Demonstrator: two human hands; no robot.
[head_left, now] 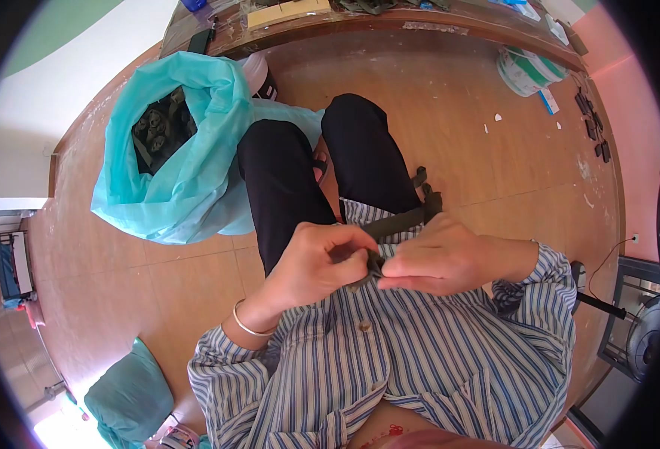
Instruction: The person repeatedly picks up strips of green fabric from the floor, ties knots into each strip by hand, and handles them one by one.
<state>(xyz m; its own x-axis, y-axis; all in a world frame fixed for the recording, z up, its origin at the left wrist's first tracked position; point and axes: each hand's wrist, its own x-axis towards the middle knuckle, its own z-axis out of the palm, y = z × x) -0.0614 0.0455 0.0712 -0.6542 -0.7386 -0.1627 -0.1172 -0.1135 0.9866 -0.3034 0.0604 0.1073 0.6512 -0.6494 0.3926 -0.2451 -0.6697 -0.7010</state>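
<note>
An olive-green webbing strap (396, 224) lies across my lap, its far end bunched beside my right thigh. Both hands meet in front of my striped shirt at a small dark folded piece (375, 263), which looks like part of this strap. My left hand (322, 258) pinches it between thumb and forefinger. From the other side my right hand (446, 258) closes on it, fingers pressed together, with the strap running out behind that hand. Fingers hide much of the piece, so its exact shape cannot be made out.
A turquoise bag (218, 161) with dark green pieces inside stands by my left leg. Ahead is a wooden table (360, 26) with a white-green bucket (528, 71) beneath it. Black pieces (591, 123) lie on the floor at right, near a fan (648, 337). Another green bag (129, 393) sits behind left.
</note>
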